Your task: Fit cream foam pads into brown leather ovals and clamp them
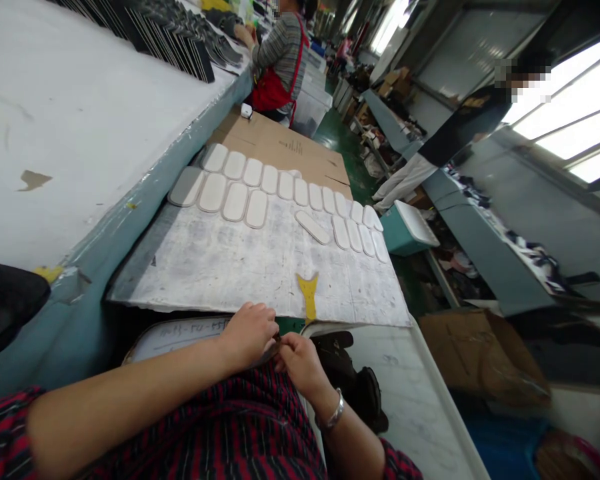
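Observation:
Close to my body, my left hand (251,333) and my right hand (301,363) meet with their fingers pinched together. Between the fingertips a bit of something small and dark brown shows; most of it is hidden, so its kind cannot be made out. Just beyond the hands, a yellow piece with a forked end (307,297) lies at the near edge of a whitish, stained board (220,263). Rows of white rounded oblong pads (236,201) cover the far part of that board, and one pad (312,227) lies askew. Dark brown pieces (353,380) rest right of my right hand.
The brown pieces lie in a white tray (405,393). A white surface with handwriting (180,333) sits under my left forearm. To the left stands a covered table (105,113); cardboard (290,147) lies beyond the board. One person (285,60) sits ahead, another (460,127) stands right.

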`<control>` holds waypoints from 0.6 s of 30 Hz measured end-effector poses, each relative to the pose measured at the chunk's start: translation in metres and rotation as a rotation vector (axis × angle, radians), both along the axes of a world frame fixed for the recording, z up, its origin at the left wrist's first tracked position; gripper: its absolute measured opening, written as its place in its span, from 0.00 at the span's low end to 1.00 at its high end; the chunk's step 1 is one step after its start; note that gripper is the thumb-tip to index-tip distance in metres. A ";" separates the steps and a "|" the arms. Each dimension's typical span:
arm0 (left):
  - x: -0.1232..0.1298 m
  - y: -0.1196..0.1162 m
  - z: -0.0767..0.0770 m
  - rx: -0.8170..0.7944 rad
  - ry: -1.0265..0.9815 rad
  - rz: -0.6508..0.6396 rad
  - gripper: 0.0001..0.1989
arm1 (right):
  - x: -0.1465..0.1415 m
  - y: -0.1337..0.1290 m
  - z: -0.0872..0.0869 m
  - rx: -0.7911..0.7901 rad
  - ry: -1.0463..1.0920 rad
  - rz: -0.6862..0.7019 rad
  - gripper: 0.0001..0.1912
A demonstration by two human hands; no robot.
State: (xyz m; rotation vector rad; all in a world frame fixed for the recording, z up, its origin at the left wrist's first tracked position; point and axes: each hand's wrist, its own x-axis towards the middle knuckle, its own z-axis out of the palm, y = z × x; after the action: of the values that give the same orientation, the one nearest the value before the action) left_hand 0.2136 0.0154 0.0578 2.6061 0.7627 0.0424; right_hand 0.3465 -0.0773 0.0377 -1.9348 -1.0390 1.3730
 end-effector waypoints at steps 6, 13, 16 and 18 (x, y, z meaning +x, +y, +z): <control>0.007 -0.001 0.000 0.091 0.016 -0.077 0.07 | 0.004 0.002 0.003 -0.036 -0.013 0.029 0.07; 0.007 0.022 -0.010 0.049 0.001 -0.231 0.05 | 0.007 0.008 0.001 -0.073 -0.059 0.079 0.06; 0.003 0.031 -0.006 0.016 -0.030 -0.257 0.04 | 0.006 0.009 0.001 -0.102 -0.025 0.072 0.05; 0.003 0.035 -0.001 -0.009 -0.034 -0.249 0.11 | 0.006 0.008 0.001 -0.104 -0.032 0.071 0.05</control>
State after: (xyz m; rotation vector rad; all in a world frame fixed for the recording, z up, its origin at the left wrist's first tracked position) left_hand 0.2167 0.0504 0.0570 2.6635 0.4214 0.0099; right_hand 0.3522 -0.0694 0.0386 -2.0176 -1.0806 1.4662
